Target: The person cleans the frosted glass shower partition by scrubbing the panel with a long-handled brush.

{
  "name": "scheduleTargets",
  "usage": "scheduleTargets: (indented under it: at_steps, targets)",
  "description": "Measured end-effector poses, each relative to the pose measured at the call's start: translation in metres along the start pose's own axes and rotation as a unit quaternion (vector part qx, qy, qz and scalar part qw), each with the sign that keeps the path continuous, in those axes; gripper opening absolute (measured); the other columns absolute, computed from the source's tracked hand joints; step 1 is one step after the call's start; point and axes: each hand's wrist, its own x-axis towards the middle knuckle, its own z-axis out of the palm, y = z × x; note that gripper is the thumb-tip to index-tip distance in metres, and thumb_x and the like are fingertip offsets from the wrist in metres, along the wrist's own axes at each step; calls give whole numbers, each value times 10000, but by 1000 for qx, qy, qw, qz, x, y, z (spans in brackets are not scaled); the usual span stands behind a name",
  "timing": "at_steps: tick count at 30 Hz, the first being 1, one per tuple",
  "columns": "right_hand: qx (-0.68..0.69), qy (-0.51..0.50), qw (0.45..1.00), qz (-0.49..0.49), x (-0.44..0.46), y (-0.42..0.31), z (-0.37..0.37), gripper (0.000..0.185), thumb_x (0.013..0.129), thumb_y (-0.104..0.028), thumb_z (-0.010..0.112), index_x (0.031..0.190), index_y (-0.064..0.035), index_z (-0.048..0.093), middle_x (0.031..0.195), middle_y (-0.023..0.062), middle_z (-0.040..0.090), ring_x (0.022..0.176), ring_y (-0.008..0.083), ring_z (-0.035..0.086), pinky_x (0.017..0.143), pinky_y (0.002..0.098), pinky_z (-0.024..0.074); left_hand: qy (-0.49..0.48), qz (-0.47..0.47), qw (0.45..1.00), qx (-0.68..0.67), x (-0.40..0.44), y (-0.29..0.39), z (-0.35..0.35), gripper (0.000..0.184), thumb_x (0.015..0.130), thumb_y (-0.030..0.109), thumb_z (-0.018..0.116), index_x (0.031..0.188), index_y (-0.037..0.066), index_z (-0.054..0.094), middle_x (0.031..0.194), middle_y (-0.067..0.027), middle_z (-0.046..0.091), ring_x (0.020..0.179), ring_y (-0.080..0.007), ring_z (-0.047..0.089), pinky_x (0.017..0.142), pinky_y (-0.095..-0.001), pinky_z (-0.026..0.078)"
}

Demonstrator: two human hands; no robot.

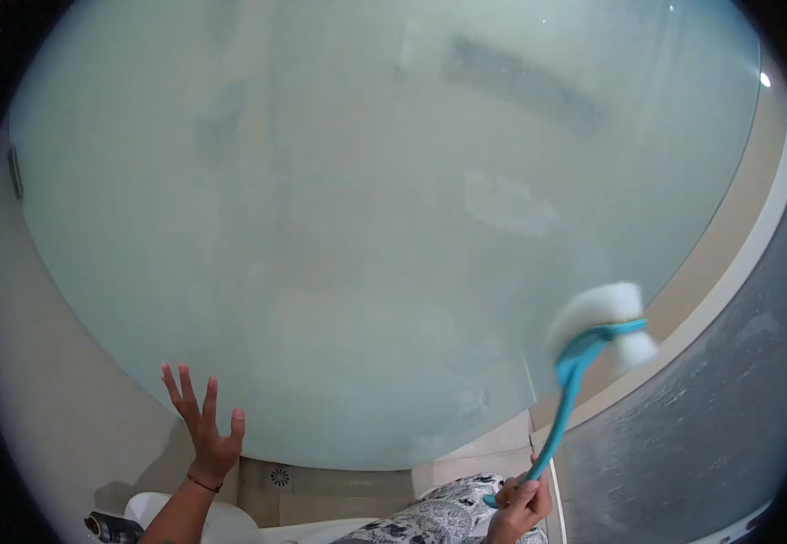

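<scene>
My right hand (522,506) is closed around the lower handle of a teal brush (564,408) at the lower right. The brush stands up from the hand, and its white bristle head (597,317) is in front of the right edge of a large frosted glass panel (348,227). Whether the bristles touch the glass I cannot tell. At the lower left, my left hand (205,431) is raised with its fingers spread and holds nothing. It is near the glass panel's lower left edge; contact is unclear.
A dark grey surface (684,426) with a pale border runs along the right. A round floor drain (279,477) lies below the panel. White fixtures (221,523) and a black cylindrical object (114,528) are at the bottom left. Patterned clothing (439,517) shows at the bottom.
</scene>
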Motion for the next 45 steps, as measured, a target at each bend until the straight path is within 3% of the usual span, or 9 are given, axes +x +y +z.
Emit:
scheduleTargets:
  at_steps: [2,7,12,17,23,30,32,37,45]
  targets:
    - [-20,-36,999,-28,-38,71,-6,313,1008,-171,477,730,-27,487,591,12,456,506,96,408,456,265,314,-1,-5,1000,-13,-5,0,0,698,881,173,566,1517,225,284,1612,-147,91,1475,-422,5,1146,-600,93]
    - [-160,-106,967,-168,-28,33,-12,168,898,-79,555,789,18,636,630,164,580,570,308,570,536,382,416,16,-18,999,-43,-10,-5,4,689,865,155,574,1504,216,321,1616,-134,89,1471,-437,-19,1142,-612,69]
    - [34,19,999,5,-7,33,-4,383,1007,-161,454,644,-41,466,553,-13,410,461,93,359,436,245,306,18,-18,998,-61,-12,-5,3,685,873,160,574,1506,221,319,1617,-138,80,1473,-431,-30,1143,-609,63]
    - [-104,-78,987,-92,-81,53,13,226,912,-122,579,714,-14,589,560,140,467,498,283,470,504,407,356,19,-15,999,-44,-15,-8,3,690,876,153,571,1510,216,307,1616,-144,78,1474,-427,-34,1144,-608,58]
    - [-65,-8,996,-65,-51,51,7,305,957,-173,556,719,15,584,528,65,479,463,163,432,462,321,333,35,-20,996,-78,-17,-9,11,685,898,183,587,1516,223,294,1620,-141,47,1485,-378,-36,1155,-585,66]
    - [-49,-114,983,-133,-88,74,29,149,875,-96,631,943,21,694,709,174,630,619,271,601,553,357,458,44,-26,996,-66,-21,-17,15,658,895,180,573,1500,155,315,1612,-168,74,1481,-405,-24,1149,-583,83]
    - [-92,-108,985,-102,-77,73,17,269,894,-144,588,1077,29,682,561,113,561,456,195,554,468,293,412,36,-26,997,-61,-24,-17,15,659,897,182,573,1502,151,312,1613,-168,72,1481,-404,-25,1149,-583,84]
    - [69,-21,996,60,-52,57,20,366,977,-283,513,887,54,625,517,36,445,436,115,448,443,271,341,44,-20,996,-77,-23,-19,17,687,889,182,592,1510,161,300,1614,-168,61,1480,-406,-41,1148,-584,75]
    - [-48,-132,976,-164,-33,75,35,317,914,-242,602,995,53,685,671,127,636,526,231,565,519,310,414,39,-25,994,-95,-26,-25,19,756,861,185,645,1525,215,286,1617,-167,39,1471,-430,-61,1136,-606,3]
